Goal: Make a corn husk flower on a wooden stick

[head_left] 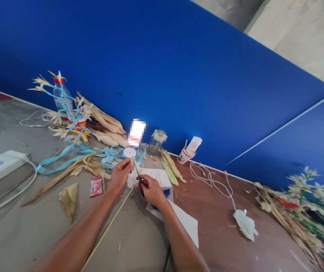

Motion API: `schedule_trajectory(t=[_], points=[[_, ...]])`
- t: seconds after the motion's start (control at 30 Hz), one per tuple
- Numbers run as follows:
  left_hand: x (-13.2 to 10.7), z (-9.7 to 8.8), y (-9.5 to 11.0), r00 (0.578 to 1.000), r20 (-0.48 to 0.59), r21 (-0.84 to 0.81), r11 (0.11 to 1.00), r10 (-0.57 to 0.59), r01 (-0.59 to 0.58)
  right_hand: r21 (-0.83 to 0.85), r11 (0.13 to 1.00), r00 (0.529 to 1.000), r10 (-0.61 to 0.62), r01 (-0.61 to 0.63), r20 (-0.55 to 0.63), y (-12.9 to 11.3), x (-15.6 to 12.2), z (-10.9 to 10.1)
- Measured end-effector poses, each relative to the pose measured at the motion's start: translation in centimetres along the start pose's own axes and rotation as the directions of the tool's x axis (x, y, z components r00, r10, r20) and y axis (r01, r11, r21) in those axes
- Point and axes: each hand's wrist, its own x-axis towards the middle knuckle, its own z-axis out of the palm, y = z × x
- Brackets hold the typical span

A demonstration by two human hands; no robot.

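Note:
My left hand is closed in a pinch on a small pale strip of corn husk. Wrapped around the handles of dark scissors is my right hand. The scissors' blades point up toward my left fingertips and lie against the husk strip; I cannot tell how far apart the blades are. Beneath the hands are white sheets of paper and a thin stick. Just beyond my left hand sits a white spool with light blue ribbon around it and trailing left.
Dried husks and a blue-stemmed husk flower branch by a plastic bottle stand back left. A glowing phone, glass jar and paper cup line the blue partition. A power strip lies left, cables right.

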Motion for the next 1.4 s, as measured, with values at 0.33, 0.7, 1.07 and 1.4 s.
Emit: schedule_trajectory(t=[0.33, 0.7, 1.07, 1.4], points=[[0.1, -0.1, -0.1, 1.000, 0.013, 0.028, 1.000, 0.012, -0.013, 0.008, 1.000, 1.000, 0.018, -0.019, 0.010, -0.3, -0.1, 0.1], [0.0, -0.1, 0.2, 1.000, 0.014, 0.037, 0.999, 0.016, -0.017, 0.005, 1.000, 1.000, 0.022, -0.022, 0.005, -0.3, 0.0, -0.1], [-0.3, 0.3, 1.0, 0.999, -0.034, -0.196, 0.980, -0.037, 0.030, 0.514, 0.856, 0.993, 0.104, -0.063, -0.051, -1.6, -0.3, -1.4], [-0.7, 0.6, 1.0, 0.986, 0.131, -0.299, 0.944, -0.104, 0.139, 0.750, 0.661, 0.993, 0.074, 0.020, -0.092, -2.6, -0.5, -4.2]])
